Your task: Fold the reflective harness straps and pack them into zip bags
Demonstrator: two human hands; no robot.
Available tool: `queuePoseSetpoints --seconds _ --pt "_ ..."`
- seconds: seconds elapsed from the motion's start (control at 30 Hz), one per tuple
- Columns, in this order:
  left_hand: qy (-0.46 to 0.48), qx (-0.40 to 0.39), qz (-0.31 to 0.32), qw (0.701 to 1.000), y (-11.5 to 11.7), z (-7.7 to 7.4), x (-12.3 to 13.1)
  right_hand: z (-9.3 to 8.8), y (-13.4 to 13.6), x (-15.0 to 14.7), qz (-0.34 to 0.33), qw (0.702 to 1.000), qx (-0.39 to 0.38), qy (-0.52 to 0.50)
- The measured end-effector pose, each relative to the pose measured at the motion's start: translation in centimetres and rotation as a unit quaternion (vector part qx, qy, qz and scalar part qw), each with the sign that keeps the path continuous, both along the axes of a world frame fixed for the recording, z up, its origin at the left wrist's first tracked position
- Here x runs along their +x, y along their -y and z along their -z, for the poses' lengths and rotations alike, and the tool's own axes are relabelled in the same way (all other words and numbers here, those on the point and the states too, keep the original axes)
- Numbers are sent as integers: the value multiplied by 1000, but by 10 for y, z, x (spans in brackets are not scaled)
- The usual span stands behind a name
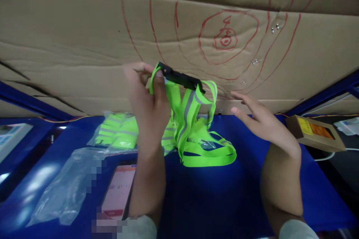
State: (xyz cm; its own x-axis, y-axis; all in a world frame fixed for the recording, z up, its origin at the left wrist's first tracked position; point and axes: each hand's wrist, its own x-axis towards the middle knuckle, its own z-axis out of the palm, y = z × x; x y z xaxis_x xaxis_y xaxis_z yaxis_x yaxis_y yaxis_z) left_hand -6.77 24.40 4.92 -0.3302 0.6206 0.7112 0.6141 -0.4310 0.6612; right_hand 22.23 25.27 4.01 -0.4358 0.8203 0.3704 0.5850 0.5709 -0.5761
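A neon-green reflective strap harness [186,119] with grey stripes hangs in front of me, its lower loops reaching down to the blue table [210,198]. At its top is a black plastic buckle [182,79]. My left hand [150,108] pinches one end of this buckle and the green strap there between thumb and fingers. To the right of the harness, my right hand [260,121] is raised with fingers stretched out and thumb apart, touching nothing. Clear bags of folded green straps [119,130] lie behind my left wrist, which partly covers them.
A clear plastic bag [68,183] lies flat at the left, beside a lit phone [119,190] partly hidden by my left forearm. A small cardboard box [316,132] stands at the right. Behind the table rises a cardboard sheet [84,37] with red drawn rings.
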Motion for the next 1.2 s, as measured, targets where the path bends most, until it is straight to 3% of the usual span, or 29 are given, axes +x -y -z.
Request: queuePoseSetpoints --seconds 0.13,0.23,0.37,0.5,0.57,0.7,0.83,0.93,1.03,1.13,1.2 --pt "-2 23 1 1000 3 2 25 -5 19 -35 -32 997 32 -61" --pt "-3 16 6 1000 5 2 32 1 21 -51 7 995 58 -78" --pt "6 6 19 1000 6 -1 24 4 12 -45 43 989 35 -137" --pt "-12 -120 117 986 6 -3 -2 -2 0 -25 -1 991 -26 -133" --pt "-51 -220 153 962 5 -2 -16 -3 -7 -13 -26 990 -87 -111" --pt "-117 -400 210 885 5 -4 -36 1 -20 9 -56 966 -224 -115" --pt "-91 -471 312 820 8 -7 -43 0 -22 18 -67 900 -351 -248" --pt "17 -420 446 790 5 3 -46 -4 -21 13 -106 848 -405 -326" --pt "173 -265 527 789 -8 25 -41 -4 -21 2 -174 803 -424 -381" --pt "266 -171 506 802 -21 44 -29 1 -23 -6 -218 781 -419 -408" --pt "298 -166 455 822 -24 47 -19 5 -23 -7 -211 798 -389 -410"
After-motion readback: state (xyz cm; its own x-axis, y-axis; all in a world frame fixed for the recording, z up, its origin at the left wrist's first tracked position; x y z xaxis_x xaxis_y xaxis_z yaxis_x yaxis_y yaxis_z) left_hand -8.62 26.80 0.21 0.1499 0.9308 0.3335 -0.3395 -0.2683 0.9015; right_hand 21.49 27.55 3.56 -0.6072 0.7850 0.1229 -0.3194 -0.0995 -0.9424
